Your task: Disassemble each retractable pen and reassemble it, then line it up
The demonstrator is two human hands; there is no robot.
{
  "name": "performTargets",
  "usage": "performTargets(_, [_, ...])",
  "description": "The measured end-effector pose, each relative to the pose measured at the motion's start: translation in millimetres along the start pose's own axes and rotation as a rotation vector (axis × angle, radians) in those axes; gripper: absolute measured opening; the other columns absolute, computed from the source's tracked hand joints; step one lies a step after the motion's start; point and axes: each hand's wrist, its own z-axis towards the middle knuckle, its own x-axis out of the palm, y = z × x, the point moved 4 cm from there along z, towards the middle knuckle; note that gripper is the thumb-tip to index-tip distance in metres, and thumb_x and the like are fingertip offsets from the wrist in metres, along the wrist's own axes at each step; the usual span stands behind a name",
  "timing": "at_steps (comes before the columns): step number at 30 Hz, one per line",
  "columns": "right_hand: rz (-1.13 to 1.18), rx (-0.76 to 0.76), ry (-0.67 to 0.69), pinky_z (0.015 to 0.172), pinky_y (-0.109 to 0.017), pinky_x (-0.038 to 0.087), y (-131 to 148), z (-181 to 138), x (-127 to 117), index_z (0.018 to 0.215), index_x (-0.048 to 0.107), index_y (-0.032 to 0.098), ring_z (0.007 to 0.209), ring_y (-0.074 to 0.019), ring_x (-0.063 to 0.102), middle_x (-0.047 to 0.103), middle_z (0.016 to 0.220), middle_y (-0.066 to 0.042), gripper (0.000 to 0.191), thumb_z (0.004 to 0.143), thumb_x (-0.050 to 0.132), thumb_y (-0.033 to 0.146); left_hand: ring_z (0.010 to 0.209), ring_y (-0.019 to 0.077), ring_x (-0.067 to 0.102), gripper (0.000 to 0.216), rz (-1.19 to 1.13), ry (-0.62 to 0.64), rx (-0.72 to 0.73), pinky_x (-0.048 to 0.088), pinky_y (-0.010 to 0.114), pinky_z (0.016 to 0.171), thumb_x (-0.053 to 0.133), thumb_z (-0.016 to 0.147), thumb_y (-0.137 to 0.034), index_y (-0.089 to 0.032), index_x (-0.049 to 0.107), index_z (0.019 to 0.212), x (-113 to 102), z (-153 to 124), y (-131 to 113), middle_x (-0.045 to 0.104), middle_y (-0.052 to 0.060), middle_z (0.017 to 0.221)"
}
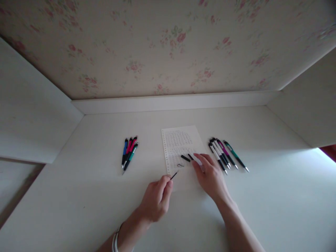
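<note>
Lying bunched at left on the worktop (78, 189) are four pens (129, 154). Hands apart, the left hand (157, 198) pinches a thin dark refill (173, 175) near the written sheet (181, 140), where a metal tip (180, 165) and black grip (185, 158) lie. The right hand (210, 173) grasps a white barrel (197, 160); farther right, more pens (226, 153) rest.

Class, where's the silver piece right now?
In the head view, the silver piece lies on the paper, below-left of the black tube, between left hand and right hand.
</note>
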Motion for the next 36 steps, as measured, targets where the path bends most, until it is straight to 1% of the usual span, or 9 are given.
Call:
performTargets(3, [-0.144,-0.072,0.045,0.086,-0.043,0.051,-6.6,0.8,5.4,0.115,0.068,0.018,0.1,-0.0288,0.061,0.067,0.109,-0.012,0.03,0.096,0.047,0.029,0.05,0.0125,0.042,0.021,-0.019,0.013,-0.024,0.033,0.024,0.052,0.032,0.102,-0.028,-0.021,0.047,0.089,-0.3,0.2,0.0,0.045,-0.004,0.06])
performTargets(9, [-0.14,-0.059,-0.067,0.078,-0.044,0.052,-10.8,0.6,4.0,0.128,0.059,0.014,0.09,-0.028,0.062,0.064,0.103,-0.016,0.039,0.098,0.036,0.024,0.05,0.0125,0.042,0.022,-0.021,0.018,-0.032,0.033,0.024,0.052,0.031,0.101,-0.028,-0.021,0.046,0.087,-1.1,1.1,-2.0,0.044,-0.005,0.059])
performTargets(14, [0.227,0.054,-0.188,0.078,-0.037,0.051,-5.8,1.0,-2.2,0.113,0.064,0.02,0.093,-0.0219,0.06,0.061,0.108,-0.012,0.028,0.097,0.044,0.031,0.051,0.0127,0.043,0.022,-0.01,0.024,-0.03,0.034,0.024,0.053,0.031,0.102,-0.029,-0.021,0.047,0.088,-0.1,0.7,-0.8,0.045,-0.004,0.059])
performTargets(18, [0.634,0.195,-0.088,0.058,-0.026,0.048,6.7,-4.9,7.8,0.105,0.058,0.022,0.066,-0.0139,0.057,0.061,0.081,-0.002,0.019,0.094,0.053,0.037,0.052,0.0131,0.046,0.023,-0.003,0.026,-0.042,0.035,0.024,0.054,0.031,0.102,-0.03,-0.02,0.048,0.09,0.0,0.2,0.1,0.048,-0.003,0.061])
performTargets(20, [0.707,0.199,-0.058,0.059,-0.025,0.049,12.9,-7.5,10.1,0.103,0.059,0.022,0.066,-0.0133,0.057,0.06,0.077,0.0,0.019,0.092,0.057,0.037,0.053,0.0131,0.046,0.024,-0.009,0.034,-0.048,0.035,0.024,0.054,0.031,0.102,-0.03,-0.02,0.048,0.09,0.0,0.4,0.0,0.048,-0.003,0.061])
performTargets(24, [0.639,0.211,-0.068,0.068,-0.028,0.052,11.3,-7.8,6.1,0.113,0.064,0.023,0.082,-0.017,0.062,0.064,0.098,-0.006,0.028,0.09,0.06,0.037,0.051,0.0126,0.044,0.024,-0.017,0.042,-0.039,0.034,0.024,0.052,0.03,0.102,-0.031,-0.02,0.047,0.089,-0.3,1.0,-1.3,0.045,-0.004,0.06])
performTargets(27, [0.623,0.268,-0.114,0.071,-0.031,0.053,1.0,-5.2,1.5,0.124,0.061,0.022,0.08,-0.0173,0.063,0.065,0.094,-0.005,0.038,0.089,0.059,0.037,0.05,0.0125,0.043,0.023,-0.01,0.042,-0.034,0.033,0.024,0.052,0.031,0.102,-0.03,-0.021,0.047,0.089,-0.2,1.0,-1.6,0.044,-0.004,0.06])
performTargets(30, [0.541,0.268,-0.162,0.071,-0.032,0.053,-7.9,-1.9,-2.9,0.117,0.064,0.02,0.076,-0.0171,0.064,0.066,0.09,-0.006,0.032,0.09,0.054,0.036,0.05,0.0126,0.043,0.022,-0.007,0.046,-0.035,0.033,0.024,0.052,0.031,0.102,-0.03,-0.02,0.047,0.089,0.4,0.9,-1.3,0.044,-0.005,0.059])
performTargets(36, [0.039,0.18,-0.119,0.065,-0.032,0.049,-12.9,2.0,-5.9,0.127,0.059,0.019,0.066,-0.0182,0.062,0.069,0.086,-0.005,0.043,0.089,0.052,0.037,0.051,0.0128,0.043,0.024,-0.025,0.031,-0.073,0.033,0.024,0.053,0.031,0.102,-0.031,-0.021,0.047,0.088,-1.0,2.7,-1.6,0.043,-0.005,0.06])
